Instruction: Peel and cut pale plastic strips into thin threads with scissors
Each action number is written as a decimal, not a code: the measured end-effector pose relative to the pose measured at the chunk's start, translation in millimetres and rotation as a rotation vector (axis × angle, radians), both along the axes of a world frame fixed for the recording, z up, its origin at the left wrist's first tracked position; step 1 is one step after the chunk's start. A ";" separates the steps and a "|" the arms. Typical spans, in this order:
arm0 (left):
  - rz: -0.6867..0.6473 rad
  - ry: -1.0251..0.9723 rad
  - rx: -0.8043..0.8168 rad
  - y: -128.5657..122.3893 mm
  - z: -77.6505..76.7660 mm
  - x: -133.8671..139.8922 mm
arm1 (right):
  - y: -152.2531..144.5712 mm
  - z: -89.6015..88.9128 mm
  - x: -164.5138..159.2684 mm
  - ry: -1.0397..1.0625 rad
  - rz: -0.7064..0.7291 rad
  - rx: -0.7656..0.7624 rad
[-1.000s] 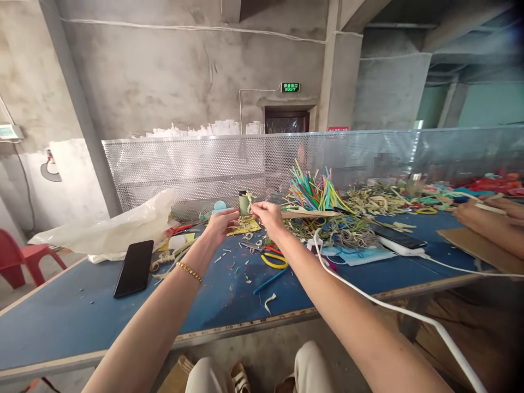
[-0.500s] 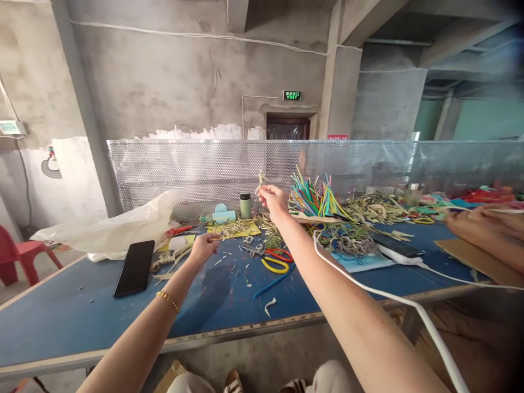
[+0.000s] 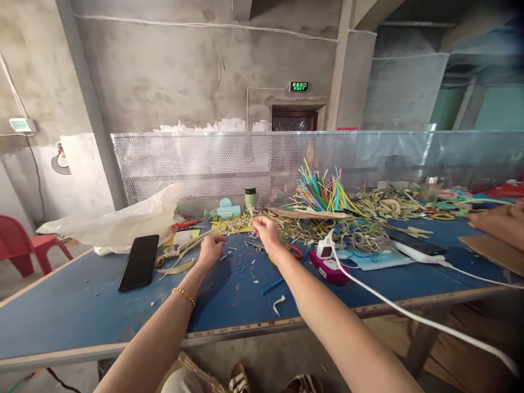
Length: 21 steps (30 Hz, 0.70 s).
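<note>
Above frame centre, a green sign (image 3: pixel 299 86) reads "安全出口 EXIT"; mid-frame, the right hand (image 3: pixel 266 233) pinches a pale strand (image 3: pixel 251 210), pointing upward; the left hand's (image 3: pixel 211 249) grip is unclear.

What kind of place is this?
Probably a craft workshop: there's a blue worktable, a bunch of colourful strips, and a lit exit sign by a bare grey wall.

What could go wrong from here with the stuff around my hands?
The small pale piece pinched in your right hand could slip and get lost among the similar-looking scraps. Scissors lie partly hidden behind that hand, so a careless move might nick you. The white cable crosses the table's front edge to your right and might snag your arm.
</note>
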<state>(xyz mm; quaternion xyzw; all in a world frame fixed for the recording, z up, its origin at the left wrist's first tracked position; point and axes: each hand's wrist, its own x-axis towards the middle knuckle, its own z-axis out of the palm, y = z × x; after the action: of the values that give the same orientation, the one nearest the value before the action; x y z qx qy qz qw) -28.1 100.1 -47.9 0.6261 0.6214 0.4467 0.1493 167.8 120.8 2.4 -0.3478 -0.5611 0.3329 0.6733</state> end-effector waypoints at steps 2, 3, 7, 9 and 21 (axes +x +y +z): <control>-0.004 0.057 -0.002 1.6 1.5 3.3 | 4.7 -18.7 2.8 -0.015 -0.006 -0.013; -0.001 0.087 -0.001 1.7 2.0 4.8 | 8.1 -23.3 5.8 -0.018 -0.015 -0.013; 0.010 0.207 0.006 -2.4 2.2 7.6 | 18.9 -24.0 20.4 -0.016 -0.074 0.004; 0.019 0.259 0.009 -5.7 2.2 6.6 | 18.4 -20.8 25.5 -0.019 -0.099 0.029; 0.024 0.372 -0.025 -8.9 5.7 1.6 | 4.0 3.2 31.2 -0.113 -0.241 0.406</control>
<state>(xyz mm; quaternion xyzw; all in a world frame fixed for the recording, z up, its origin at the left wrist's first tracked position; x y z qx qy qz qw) -26.5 91.2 -42.2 0.6887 0.6511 0.3172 0.0343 199.0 124.8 5.6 -0.2877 -0.6077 0.1106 0.7319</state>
